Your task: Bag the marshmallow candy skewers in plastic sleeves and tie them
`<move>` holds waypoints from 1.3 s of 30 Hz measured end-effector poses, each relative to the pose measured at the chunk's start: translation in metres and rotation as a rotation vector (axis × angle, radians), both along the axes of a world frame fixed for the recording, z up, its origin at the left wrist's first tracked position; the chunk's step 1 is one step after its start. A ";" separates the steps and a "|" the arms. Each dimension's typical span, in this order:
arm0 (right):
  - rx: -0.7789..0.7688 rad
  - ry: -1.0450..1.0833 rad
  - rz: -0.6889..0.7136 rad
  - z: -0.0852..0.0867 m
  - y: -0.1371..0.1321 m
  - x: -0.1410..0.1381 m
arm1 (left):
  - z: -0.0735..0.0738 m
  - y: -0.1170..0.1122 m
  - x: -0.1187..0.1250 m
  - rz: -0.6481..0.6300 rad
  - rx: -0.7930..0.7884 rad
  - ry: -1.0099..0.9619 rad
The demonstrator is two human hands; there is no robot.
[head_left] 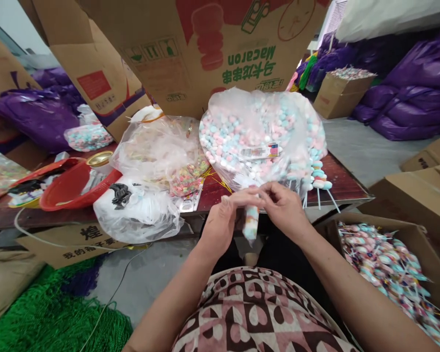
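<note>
Just past the table's front edge, a marshmallow skewer point(251, 222) in a clear wrapper hangs downward between my hands. My left hand point(222, 220) is closed at its upper end, fingers reaching across to the right. My right hand point(284, 208) pinches at the same end from the other side; its fingertips partly hide what they grip. Behind them lies a large clear bag of pastel marshmallows point(231, 132), with a small printed packet point(259, 151) on top. Several unwrapped marshmallow sticks point(318, 177) rest at the table edge right of my hands.
An open carton of wrapped skewers point(392, 269) stands low at right. Left on the table are a white plastic bag point(139, 212), a bag of small colourful pieces point(161, 151) and a red basket point(75, 188). A tall Macaron carton point(190, 78) stands behind.
</note>
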State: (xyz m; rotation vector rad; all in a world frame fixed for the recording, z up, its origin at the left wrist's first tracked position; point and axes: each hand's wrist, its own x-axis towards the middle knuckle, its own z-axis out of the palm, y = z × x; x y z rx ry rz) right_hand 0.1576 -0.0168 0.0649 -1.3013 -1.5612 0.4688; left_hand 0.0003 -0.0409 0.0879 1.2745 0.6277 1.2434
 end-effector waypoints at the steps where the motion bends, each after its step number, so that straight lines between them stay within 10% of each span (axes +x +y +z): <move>1: 0.054 -0.004 -0.048 0.005 0.004 0.003 | -0.002 -0.003 0.000 0.018 0.041 0.057; 5: 0.229 -0.064 -0.080 0.025 0.003 0.004 | -0.015 0.003 0.005 -0.045 -0.145 0.182; 9: 0.325 -0.200 0.219 0.025 -0.017 -0.007 | -0.011 0.028 0.005 -0.050 -0.436 -0.061; 13: 0.353 -0.280 0.302 0.011 -0.016 -0.005 | 0.000 0.037 -0.005 0.139 -0.323 -0.071; 23: 0.493 -0.339 0.075 0.021 0.025 0.007 | 0.001 0.026 -0.002 0.021 -0.279 0.148; 26: 0.492 -0.307 0.125 0.029 0.017 0.002 | -0.004 0.031 -0.003 -0.052 -0.192 0.315; 30: 0.353 -0.243 0.322 0.031 0.000 -0.004 | -0.008 0.042 -0.015 0.184 -0.036 0.494; 39: 0.415 -0.323 0.247 0.029 0.010 0.003 | 0.012 0.028 -0.016 0.049 -0.136 -0.142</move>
